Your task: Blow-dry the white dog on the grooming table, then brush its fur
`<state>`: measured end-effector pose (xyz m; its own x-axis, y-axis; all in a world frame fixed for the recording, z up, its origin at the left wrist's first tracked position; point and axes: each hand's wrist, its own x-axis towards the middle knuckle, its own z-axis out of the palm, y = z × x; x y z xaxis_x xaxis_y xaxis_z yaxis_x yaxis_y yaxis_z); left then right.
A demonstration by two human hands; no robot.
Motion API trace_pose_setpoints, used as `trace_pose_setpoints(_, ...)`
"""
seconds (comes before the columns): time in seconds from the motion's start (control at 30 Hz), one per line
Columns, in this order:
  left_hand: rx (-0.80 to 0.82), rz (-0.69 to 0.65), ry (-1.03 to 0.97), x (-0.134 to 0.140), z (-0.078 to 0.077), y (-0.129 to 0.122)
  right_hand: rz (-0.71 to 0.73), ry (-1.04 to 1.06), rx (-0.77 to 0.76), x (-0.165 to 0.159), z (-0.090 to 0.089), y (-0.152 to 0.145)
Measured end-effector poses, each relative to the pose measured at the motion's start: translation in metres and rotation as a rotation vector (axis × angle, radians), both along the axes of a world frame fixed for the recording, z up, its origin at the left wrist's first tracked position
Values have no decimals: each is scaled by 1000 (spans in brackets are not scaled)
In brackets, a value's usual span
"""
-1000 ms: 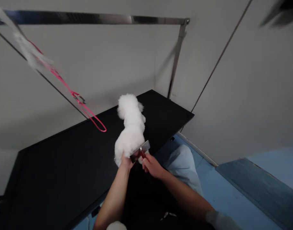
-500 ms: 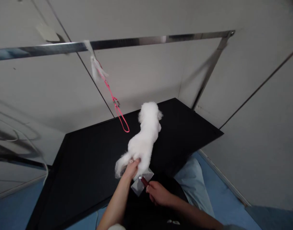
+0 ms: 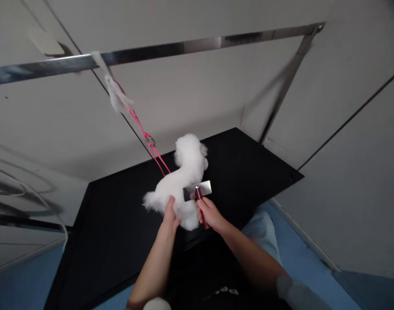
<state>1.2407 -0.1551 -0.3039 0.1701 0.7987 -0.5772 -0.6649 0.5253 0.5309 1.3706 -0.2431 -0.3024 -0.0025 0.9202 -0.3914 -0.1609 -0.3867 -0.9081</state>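
Note:
A fluffy white dog (image 3: 179, 178) stands on the black grooming table, its head toward the far side and its rump toward me. My left hand (image 3: 171, 214) grips its hindquarters near the base of the tail, thumb on top and the other fingers mostly hidden in fur. In my right hand (image 3: 209, 212) is a slicker brush (image 3: 203, 187) with a dark red handle and a wide metallic head. The brush head is at the dog's right flank, its pin side turned away from me; whether the pins touch the coat I cannot tell.
The black table (image 3: 119, 224) stretches to both sides of the dog. A pink loop leash (image 3: 139, 125) hangs from a metal bar (image 3: 171, 47), its lower end behind the dog's back. Pale walls (image 3: 355, 172) stand behind and to the right. A white cable (image 3: 45, 198) hangs at left.
My right hand has raised the brush from the dog's rear leg to its flank. My left hand has moved up and slightly left. The dog's body has turned more sideways, its rump shifting left.

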Motion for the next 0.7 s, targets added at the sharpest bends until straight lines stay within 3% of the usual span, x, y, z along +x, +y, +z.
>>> trace_pose_setpoints(0.13,-26,19,101,1,5,1,267,-22,-208,-4,-27,-14)
trace_pose_setpoints(0.2,14,84,83,3,6,4,422,20,-212,-5,-37,-17)
trace_pose_setpoints(0.27,81,169,51,4,8,11,361,59,-107,-6,-36,-2)
trace_pose_setpoints(0.33,134,155,16,4,9,19,158,56,-14,-8,-29,24)
trace_pose_setpoints(0.37,140,130,24,3,9,23,134,20,-30,-10,-26,35)
trace_pose_setpoints(0.43,115,88,109,0,5,26,177,-14,-76,-16,-27,42)
trace_pose_setpoints(0.6,192,136,347,-1,-9,26,418,-44,-188,-8,-45,7)
trace_pose_setpoints(0.7,280,165,352,3,-4,34,293,-38,-79,8,-37,27)
